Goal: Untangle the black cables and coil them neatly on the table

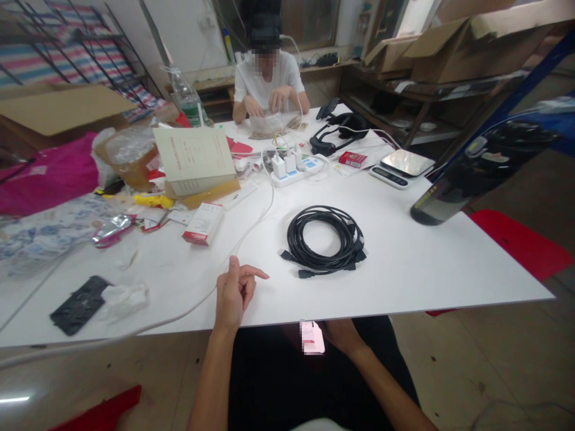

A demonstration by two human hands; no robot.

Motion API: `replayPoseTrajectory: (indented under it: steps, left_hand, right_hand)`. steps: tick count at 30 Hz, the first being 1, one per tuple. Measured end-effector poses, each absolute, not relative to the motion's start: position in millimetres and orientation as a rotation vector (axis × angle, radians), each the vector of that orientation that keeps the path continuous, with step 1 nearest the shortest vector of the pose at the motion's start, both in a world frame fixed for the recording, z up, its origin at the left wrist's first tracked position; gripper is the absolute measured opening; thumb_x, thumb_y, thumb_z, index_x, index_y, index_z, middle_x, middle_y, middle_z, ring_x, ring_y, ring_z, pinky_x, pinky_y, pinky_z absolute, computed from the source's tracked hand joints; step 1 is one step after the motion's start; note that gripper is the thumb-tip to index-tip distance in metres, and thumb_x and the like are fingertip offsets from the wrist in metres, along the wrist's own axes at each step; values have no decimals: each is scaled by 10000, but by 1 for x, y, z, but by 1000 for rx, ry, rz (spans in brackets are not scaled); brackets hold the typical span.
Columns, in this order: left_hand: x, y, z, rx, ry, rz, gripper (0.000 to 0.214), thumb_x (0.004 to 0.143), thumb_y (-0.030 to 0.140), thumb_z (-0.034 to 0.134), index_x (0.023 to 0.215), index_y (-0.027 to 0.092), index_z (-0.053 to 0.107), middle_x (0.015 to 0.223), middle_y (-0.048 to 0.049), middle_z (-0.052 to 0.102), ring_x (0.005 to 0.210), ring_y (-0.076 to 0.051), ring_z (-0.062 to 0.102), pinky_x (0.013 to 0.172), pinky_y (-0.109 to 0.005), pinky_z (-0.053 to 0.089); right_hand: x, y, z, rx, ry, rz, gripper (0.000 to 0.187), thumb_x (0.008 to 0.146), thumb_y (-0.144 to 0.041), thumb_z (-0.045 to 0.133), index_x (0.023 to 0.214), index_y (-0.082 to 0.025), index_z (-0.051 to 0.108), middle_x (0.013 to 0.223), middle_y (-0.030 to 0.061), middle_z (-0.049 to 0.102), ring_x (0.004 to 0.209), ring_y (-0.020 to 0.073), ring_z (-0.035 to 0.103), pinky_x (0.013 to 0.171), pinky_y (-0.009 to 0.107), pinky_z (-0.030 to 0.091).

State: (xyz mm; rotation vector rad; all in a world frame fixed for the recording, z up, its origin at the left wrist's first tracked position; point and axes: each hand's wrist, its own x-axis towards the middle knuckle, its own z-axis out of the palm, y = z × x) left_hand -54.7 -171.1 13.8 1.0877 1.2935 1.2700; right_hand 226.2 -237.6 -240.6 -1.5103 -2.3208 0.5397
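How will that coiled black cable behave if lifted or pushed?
The black cable will likely sag, being many slim loops. Its plug ends, sticking out, may dangle or snag. Lying flat, it should slide rather than roll.

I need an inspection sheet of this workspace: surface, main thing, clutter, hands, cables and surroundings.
Surface: white table, visible between the items.
Job's things: black cable coil, flat on the table, connectors showing.
Clutter: booklet, small box and flat black item, all on the left side.
Grippers: left hand holds nothing visible; right hand, below the table edge, is beside a lit screen, grip unclear.
Cables: white cable crosses the front edge; power strip holds plugs.
Surroundings: seated co-worker opposite; cardboard boxes on the right.
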Motion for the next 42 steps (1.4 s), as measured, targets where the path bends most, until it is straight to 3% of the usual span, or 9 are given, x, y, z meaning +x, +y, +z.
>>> replayPoseTrajectory:
  steps: [7,11,17,21,25,32,37,42]
  left_hand:
    - [-51,-172,19,991,1336,1304,814,1006,804,445,705,126,780,300,29,321,267,-75,221,381,-276,77]
    - [-50,-173,20,1000,1340,1326,794,1024,776,446,704,128,774,305,30,331,267,-72,228,369,-260,84]
    - [-51,-173,14,1165,1331,1305,696,1079,663,463,768,139,800,340,38,357,312,-64,258,409,-261,156]
    - [-50,-172,14,1207,1347,1280,686,1085,655,458,779,144,799,346,41,351,329,-70,255,423,-273,160]
    - [-48,-173,17,1209,1355,1282,678,1084,652,462,777,146,792,350,42,349,339,-73,252,434,-280,155]
    - [-49,-173,17,1233,1362,1262,681,1082,656,466,787,139,797,354,44,352,341,-75,253,435,-281,173]
    - [-50,-173,13,1248,1358,1266,660,1094,625,461,792,144,798,360,42,358,346,-77,260,437,-280,193]
    - [-50,-173,13,1271,1346,1260,652,1105,602,452,795,147,799,367,44,358,355,-77,263,447,-282,217]
  right_hand:
    - [226,-237,-247,-1503,-2303,553,504,1021,-283,530,1489,-135,644,1536,195,620,1470,363,562,1258,621,420]
    - [226,-240,-234,-1611,-2390,684,475,1050,-264,487,1480,-141,648,1559,180,604,1503,338,531,1272,554,414]
    - [218,-267,-206,-1850,-2461,872,449,1062,-289,480,1446,-159,674,1398,222,701,1242,377,719,1030,508,586]
    - [209,-285,-198,-1853,-2554,922,574,1042,-259,509,1597,-115,538,1579,285,542,1350,416,650,1104,554,536]
    - [204,-290,-191,-1845,-2611,1019,521,1066,-267,479,1544,-98,600,1538,310,570,1391,445,611,1152,605,480]
    - [206,-302,-185,-1697,-2553,1144,457,1004,-229,563,1445,-239,680,1430,146,706,1290,371,684,1133,520,494]
    - [206,-302,-189,-1773,-2483,1126,448,1062,-283,472,1455,-170,653,1330,190,743,1183,325,738,1024,410,550]
    - [202,-295,-191,-1843,-2519,1113,475,1051,-267,470,1463,-105,641,1334,249,726,1187,364,739,996,438,567]
